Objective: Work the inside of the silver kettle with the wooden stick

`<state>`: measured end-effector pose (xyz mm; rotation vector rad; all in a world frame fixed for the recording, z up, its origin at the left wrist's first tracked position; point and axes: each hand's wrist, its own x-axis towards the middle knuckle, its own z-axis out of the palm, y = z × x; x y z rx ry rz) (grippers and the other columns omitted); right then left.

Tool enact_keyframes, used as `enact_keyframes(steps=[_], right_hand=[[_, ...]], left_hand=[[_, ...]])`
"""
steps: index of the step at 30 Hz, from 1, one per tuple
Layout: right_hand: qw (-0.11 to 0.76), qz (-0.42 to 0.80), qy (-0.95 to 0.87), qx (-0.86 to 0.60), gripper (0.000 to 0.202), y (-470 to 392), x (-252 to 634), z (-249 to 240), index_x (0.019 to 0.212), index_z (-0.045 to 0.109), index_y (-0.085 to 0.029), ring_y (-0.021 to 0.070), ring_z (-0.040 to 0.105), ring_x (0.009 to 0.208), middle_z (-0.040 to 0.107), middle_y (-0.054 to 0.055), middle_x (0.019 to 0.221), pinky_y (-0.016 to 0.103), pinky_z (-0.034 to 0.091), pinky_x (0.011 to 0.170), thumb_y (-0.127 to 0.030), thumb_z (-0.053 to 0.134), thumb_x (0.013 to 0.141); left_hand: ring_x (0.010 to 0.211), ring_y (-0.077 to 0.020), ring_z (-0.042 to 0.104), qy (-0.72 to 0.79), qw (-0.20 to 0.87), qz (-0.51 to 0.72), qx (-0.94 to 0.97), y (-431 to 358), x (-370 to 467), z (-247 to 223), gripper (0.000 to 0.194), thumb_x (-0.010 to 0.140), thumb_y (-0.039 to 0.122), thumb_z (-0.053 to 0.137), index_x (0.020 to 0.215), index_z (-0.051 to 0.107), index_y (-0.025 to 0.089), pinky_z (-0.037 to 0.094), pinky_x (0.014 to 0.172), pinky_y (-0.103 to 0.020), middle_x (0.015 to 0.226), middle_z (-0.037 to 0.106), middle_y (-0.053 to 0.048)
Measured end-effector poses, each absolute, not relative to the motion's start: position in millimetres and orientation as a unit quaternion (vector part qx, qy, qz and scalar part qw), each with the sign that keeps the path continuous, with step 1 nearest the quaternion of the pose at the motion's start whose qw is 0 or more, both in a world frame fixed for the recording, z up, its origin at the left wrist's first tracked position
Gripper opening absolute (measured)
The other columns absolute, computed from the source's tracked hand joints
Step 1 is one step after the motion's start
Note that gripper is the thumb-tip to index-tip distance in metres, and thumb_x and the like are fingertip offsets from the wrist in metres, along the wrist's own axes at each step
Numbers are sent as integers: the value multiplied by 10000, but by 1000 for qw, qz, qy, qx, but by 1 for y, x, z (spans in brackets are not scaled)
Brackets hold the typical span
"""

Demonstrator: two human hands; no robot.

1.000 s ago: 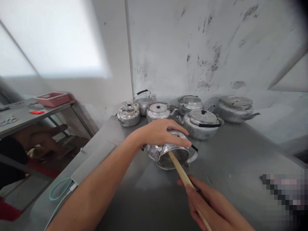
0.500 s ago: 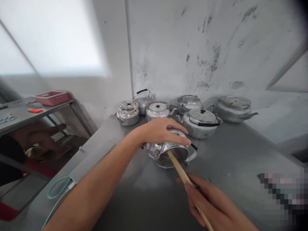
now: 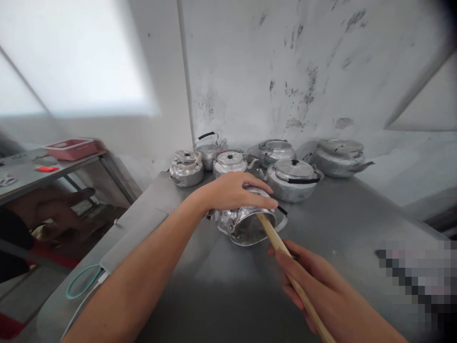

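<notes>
A dented aluminium kettle (image 3: 224, 222) lies tipped on its side on the table, its round mouth facing me. My left hand (image 3: 240, 191) grips it from above, fingers spread over its upper wall. In my right hand (image 3: 303, 269) is a wooden stick (image 3: 273, 234), held with the fingers wrapped round it. The far end of the stick goes into the kettle's mouth, against or close to the upper rim. Its tip inside is hidden. The kettle's black-gripped handle (image 3: 282, 210) sticks out to the right.
Behind stand several other aluminium kettles, among them a lidded kettle (image 3: 294, 183) and a dented kettle (image 3: 186, 171). A flat grey device (image 3: 134, 238) with a cable lies at left. A pink basket (image 3: 73, 149) sits on a side table. A blurred-out item lies at right.
The stick and my right hand have shifted a little right, and the stick now meets the mouth nearer its upper right. My left hand stays on the kettle. The whole view has shifted slightly.
</notes>
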<state>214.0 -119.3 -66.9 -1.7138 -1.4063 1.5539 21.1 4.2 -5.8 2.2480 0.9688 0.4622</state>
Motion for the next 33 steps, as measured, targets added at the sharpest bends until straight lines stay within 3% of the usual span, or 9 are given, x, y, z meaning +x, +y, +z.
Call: enact_keyframes(steps=[8,12,19,26,33], right_hand=[[228,531,-586,-568,252,-115,217,-79,767,472,-240,113,477,511,468,-60,669,242,476,498,-410,448,951],[238,530,-592,-559,195,-114,222,-83,781,487,-234,99,462,469,480,-63,672,232,429,470,-290,428,959],[239,518,-591,-570,157,-119,225,-83,851,522,-231,127,456,540,445,-53,690,219,415,440,-285,426,963],[235,366,-715,-548,185,-122,225,-78,968,643,-222,197,648,684,714,34,797,276,478,630,-246,460,971],[178,250,-768,-562,276,-125,224,-92,1079,662,-224,267,744,740,773,76,819,325,452,657,-240,398,1001]], left_hand=[[1270,-268,580,356,303,166,868,-2,24,-3,490,847,578,691,1243,739,293,459,1033,-310,1376,655,-3],[1266,-261,582,347,289,162,878,-6,26,-3,495,841,593,698,1241,740,304,459,1027,-308,1406,629,-9],[1255,-247,585,347,268,161,884,-11,30,-3,492,850,605,692,1240,740,308,451,1023,-299,1392,637,5],[1267,-255,582,351,255,154,888,-14,32,-3,475,849,596,692,1235,740,323,454,1031,-311,1408,627,17],[1273,-254,574,355,234,149,893,-17,35,-3,473,841,615,683,1220,740,337,441,1055,-336,1398,627,21]])
